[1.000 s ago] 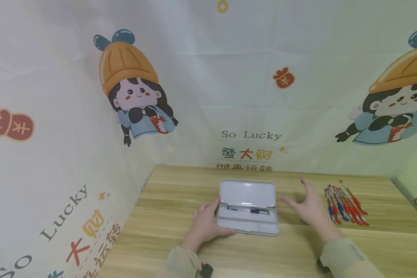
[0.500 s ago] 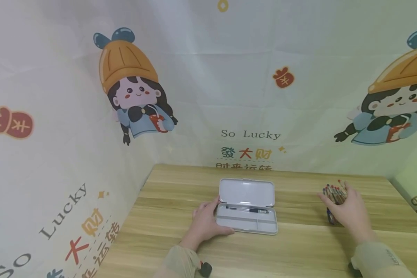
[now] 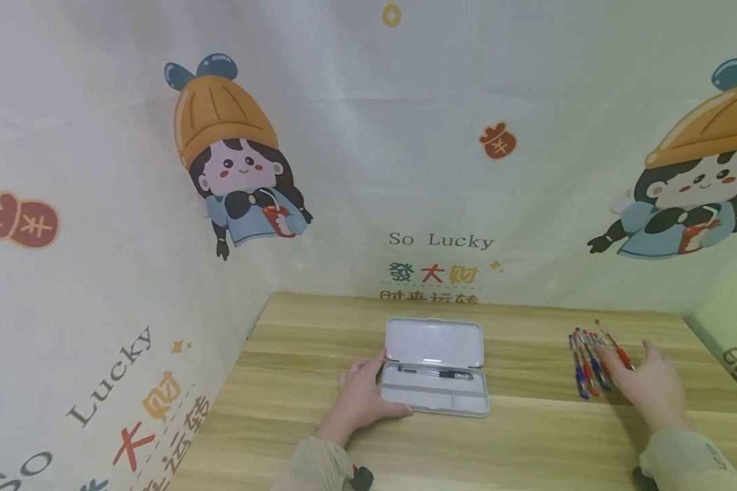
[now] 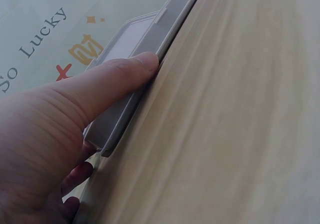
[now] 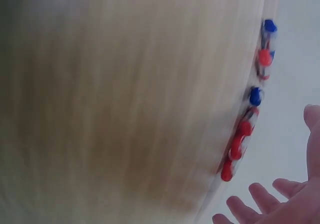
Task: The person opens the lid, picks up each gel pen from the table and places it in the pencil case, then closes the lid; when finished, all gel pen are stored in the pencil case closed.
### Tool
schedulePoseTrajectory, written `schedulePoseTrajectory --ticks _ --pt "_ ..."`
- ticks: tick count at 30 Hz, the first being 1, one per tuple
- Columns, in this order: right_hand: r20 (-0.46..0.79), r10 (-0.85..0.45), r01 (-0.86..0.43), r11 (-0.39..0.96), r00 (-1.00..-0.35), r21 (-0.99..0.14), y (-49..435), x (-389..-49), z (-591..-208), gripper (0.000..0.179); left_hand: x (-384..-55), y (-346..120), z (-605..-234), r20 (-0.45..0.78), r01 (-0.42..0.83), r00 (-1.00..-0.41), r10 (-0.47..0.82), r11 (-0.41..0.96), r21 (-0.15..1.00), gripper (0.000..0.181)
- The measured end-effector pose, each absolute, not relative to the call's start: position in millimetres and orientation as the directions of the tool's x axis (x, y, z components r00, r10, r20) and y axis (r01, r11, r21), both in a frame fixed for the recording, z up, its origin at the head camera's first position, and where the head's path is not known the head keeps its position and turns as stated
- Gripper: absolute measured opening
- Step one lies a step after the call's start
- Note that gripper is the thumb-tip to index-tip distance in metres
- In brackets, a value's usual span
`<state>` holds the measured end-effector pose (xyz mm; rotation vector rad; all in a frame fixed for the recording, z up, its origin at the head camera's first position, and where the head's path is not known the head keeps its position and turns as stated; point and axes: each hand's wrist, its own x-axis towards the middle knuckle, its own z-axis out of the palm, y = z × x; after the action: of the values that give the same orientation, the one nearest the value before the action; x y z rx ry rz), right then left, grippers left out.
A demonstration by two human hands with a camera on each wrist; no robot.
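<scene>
A pale grey pencil case (image 3: pixel 435 341) lies with its lid up on the table, a clear pen with a black grip (image 3: pixel 454 374) in its back compartment. My left hand (image 3: pixel 361 395) grips the case's left end; in the left wrist view the thumb presses the front wall of the case (image 4: pixel 167 26). To the right lies a bunch of red and blue pens (image 3: pixel 583 361). Over its right side hovers my right hand (image 3: pixel 651 383), which hides some pens. In the right wrist view its fingers are spread apart from the pens (image 5: pixel 245 129), holding nothing.
The wood-grain table (image 3: pixel 503 443) runs back to a printed cloth (image 3: pixel 344 136) hanging behind and at the sides. Bare table surface lies between the pencil case and the pens.
My right hand has moved right, from beside the pencil case to over the pens, then on toward their right side. The left hand stays on the case.
</scene>
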<state>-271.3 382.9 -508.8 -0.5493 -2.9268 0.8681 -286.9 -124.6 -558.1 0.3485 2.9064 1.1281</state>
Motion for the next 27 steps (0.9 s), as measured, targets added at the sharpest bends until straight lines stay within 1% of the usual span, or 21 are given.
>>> schedulePoseTrajectory --ticks 5,11,15,22,27 --pt "-0.103 0.365 0.367 0.794 -0.925 -0.485 388 -274 -508 0.108 -286 -126 -558 0.060 0.186 -0.979 0.196 0.728 0.660 0.139" --pt "-0.093 0.359 0.360 0.812 -0.929 -0.459 395 -278 -511 0.089 -287 -126 -558 0.074 0.199 -0.977 0.202 0.723 0.661 0.139" --pt "-0.087 0.352 0.356 0.837 -0.932 -0.415 396 -280 -514 0.079 -287 -126 -559 0.083 0.213 -0.973 0.213 0.717 0.664 0.137" --pt "-0.092 0.342 0.353 0.871 -0.935 -0.342 398 -287 -519 0.071 -287 -128 -559 0.097 0.225 -0.971 0.218 0.704 0.674 0.136" --pt "-0.119 0.335 0.355 0.887 -0.935 -0.295 399 -289 -520 0.065 -287 -128 -559 0.098 0.227 -0.970 0.220 0.697 0.680 0.136"
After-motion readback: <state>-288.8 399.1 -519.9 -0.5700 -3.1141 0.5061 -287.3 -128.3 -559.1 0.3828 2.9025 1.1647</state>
